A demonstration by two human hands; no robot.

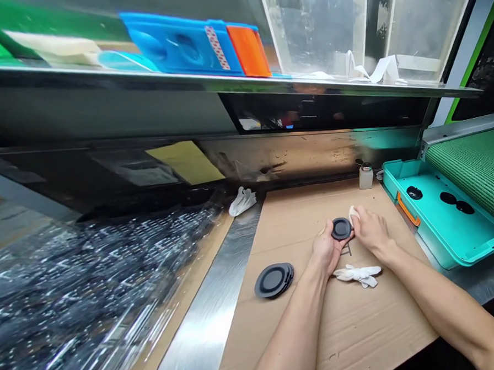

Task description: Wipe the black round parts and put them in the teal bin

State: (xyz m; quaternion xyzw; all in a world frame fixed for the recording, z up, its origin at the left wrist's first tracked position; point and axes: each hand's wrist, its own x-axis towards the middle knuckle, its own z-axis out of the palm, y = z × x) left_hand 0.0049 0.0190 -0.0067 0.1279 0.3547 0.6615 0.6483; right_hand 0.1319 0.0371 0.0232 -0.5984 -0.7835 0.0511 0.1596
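Observation:
My left hand (327, 246) is closed on a small round dark-grey lid (341, 228), held just above the cardboard sheet (312, 325). My right hand (371, 227) pinches a piece of white cloth (353, 215) at the lid's right edge. Closer to me, a white glove (358, 273) lies on the cardboard below both hands. Left of my forearm sits a small stack of larger dark-grey round lids (273, 280).
On the right stands a turquoise bin (443, 224) with several black discs, beside a green conveyor belt (477, 162). A small bottle (366, 176) is at the back. Plastic-wrapped dark parts (91, 292) fill the left. A shelf edge (225, 85) spans overhead, carrying a blue-orange box (194, 47).

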